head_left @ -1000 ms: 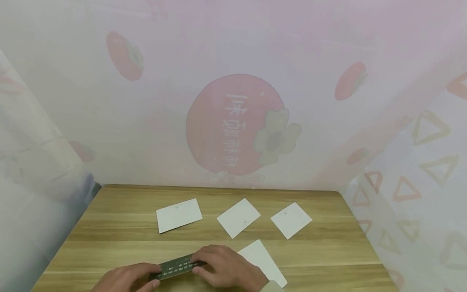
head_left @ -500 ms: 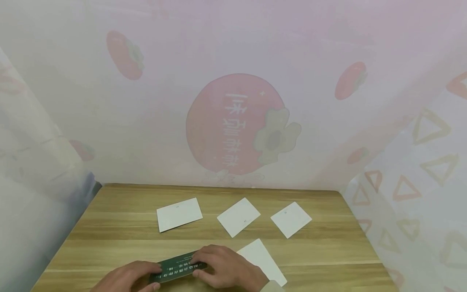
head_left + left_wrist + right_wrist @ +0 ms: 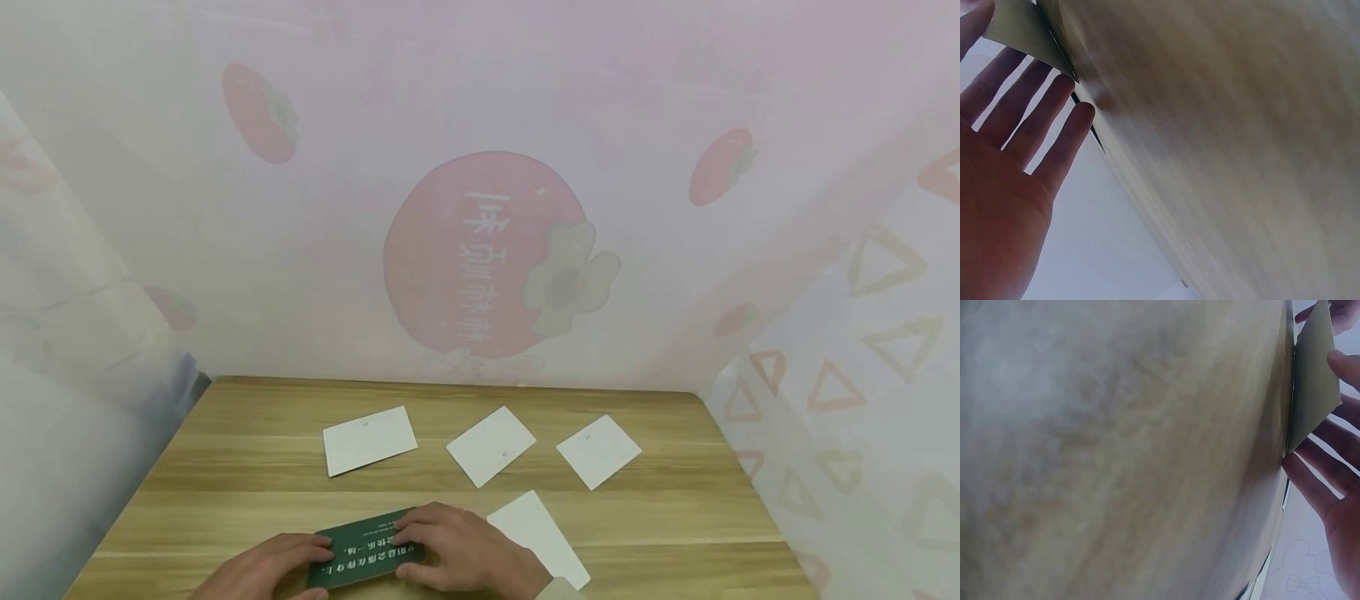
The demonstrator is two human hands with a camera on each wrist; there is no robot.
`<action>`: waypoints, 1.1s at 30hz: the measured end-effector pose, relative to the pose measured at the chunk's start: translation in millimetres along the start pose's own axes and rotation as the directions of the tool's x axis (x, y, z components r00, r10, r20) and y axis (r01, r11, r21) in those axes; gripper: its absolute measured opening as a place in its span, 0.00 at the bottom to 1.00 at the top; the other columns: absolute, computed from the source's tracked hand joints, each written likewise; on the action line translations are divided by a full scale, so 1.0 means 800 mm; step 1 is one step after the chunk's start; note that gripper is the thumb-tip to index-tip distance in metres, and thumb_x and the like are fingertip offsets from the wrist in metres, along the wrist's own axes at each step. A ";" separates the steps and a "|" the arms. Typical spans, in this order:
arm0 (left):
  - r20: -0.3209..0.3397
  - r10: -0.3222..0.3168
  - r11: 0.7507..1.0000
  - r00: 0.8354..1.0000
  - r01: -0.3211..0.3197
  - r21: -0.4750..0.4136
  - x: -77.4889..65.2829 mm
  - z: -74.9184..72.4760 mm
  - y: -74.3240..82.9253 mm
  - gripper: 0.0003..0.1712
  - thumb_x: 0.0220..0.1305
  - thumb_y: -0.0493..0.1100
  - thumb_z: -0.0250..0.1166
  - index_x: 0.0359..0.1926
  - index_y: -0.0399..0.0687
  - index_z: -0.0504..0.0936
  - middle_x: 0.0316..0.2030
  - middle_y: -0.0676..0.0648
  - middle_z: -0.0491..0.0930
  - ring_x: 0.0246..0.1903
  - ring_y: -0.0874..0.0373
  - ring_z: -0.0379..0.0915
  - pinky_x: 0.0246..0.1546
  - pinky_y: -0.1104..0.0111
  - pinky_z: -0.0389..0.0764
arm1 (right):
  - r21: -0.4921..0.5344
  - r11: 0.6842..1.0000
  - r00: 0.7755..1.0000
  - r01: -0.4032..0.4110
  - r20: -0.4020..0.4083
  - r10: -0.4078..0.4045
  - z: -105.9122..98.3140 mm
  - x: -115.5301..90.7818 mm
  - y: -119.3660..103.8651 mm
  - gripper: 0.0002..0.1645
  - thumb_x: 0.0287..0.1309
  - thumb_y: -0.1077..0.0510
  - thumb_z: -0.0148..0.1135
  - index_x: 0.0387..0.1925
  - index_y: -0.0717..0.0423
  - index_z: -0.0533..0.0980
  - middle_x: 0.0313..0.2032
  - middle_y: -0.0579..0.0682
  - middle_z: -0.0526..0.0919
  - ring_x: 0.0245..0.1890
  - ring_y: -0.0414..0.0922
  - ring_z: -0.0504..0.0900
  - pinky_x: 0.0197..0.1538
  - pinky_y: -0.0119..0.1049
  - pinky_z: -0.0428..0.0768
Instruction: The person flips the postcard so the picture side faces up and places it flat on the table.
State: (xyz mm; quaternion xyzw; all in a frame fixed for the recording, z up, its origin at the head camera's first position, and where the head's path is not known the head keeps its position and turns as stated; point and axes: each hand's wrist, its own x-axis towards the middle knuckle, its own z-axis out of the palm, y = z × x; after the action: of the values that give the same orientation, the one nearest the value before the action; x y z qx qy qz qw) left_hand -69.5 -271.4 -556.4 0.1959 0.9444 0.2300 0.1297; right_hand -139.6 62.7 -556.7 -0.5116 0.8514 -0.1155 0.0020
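Observation:
A dark green card (image 3: 358,557) with white printed characters stands tilted over the near part of the table. My left hand (image 3: 262,568) holds its left end, and my right hand (image 3: 461,548) grips the right end between thumb and fingers. From the left wrist, the card's pale back (image 3: 1019,28) shows against the spread fingers of the left hand (image 3: 1007,181). Its lower edge is near the tabletop; whether it touches cannot be told. In the right wrist view the pale side of the card (image 3: 1316,381) lies between thumb and fingers of the right hand (image 3: 1341,481).
Three white cards lie apart in a row toward the back: left (image 3: 370,442), middle (image 3: 491,447) and right (image 3: 599,452). Another white card (image 3: 542,537) lies partly behind the right forearm. The wooden table (image 3: 675,517) meets a printed curtain (image 3: 315,275) at its back edge.
The green card has tipped so that more of its printed face shows from above. Both hands keep nearly the same places, still holding its ends. The white cards have not moved.

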 end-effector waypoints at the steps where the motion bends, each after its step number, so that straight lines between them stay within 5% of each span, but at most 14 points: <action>1: -0.008 0.004 1.000 1.000 -0.004 0.007 0.000 0.001 -0.001 0.31 0.73 0.78 0.58 0.62 0.69 0.86 0.64 0.55 0.84 0.62 0.48 0.83 0.61 0.48 0.87 | -0.001 1.000 1.000 -0.002 -0.001 0.002 0.001 0.000 0.000 0.26 0.82 0.34 0.54 0.64 0.41 0.84 0.67 0.38 0.82 0.69 0.33 0.79 0.72 0.25 0.74; 33: -0.006 0.162 0.982 0.987 -0.160 0.097 0.007 0.000 -0.019 0.26 0.74 0.71 0.65 0.59 0.62 0.87 0.64 0.45 0.83 0.61 0.49 0.82 0.56 0.59 0.89 | -0.047 0.999 1.000 -0.010 0.025 0.011 0.004 0.006 -0.010 0.23 0.78 0.37 0.63 0.64 0.41 0.84 0.68 0.40 0.82 0.69 0.36 0.79 0.73 0.28 0.75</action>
State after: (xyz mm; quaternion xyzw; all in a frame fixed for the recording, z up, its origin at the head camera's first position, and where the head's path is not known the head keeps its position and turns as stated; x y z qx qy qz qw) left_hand -79.3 -281.0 -564.8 0.2760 0.9363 0.1953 0.0945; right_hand -134.7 54.8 -557.5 -0.5086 0.8564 -0.0891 0.0016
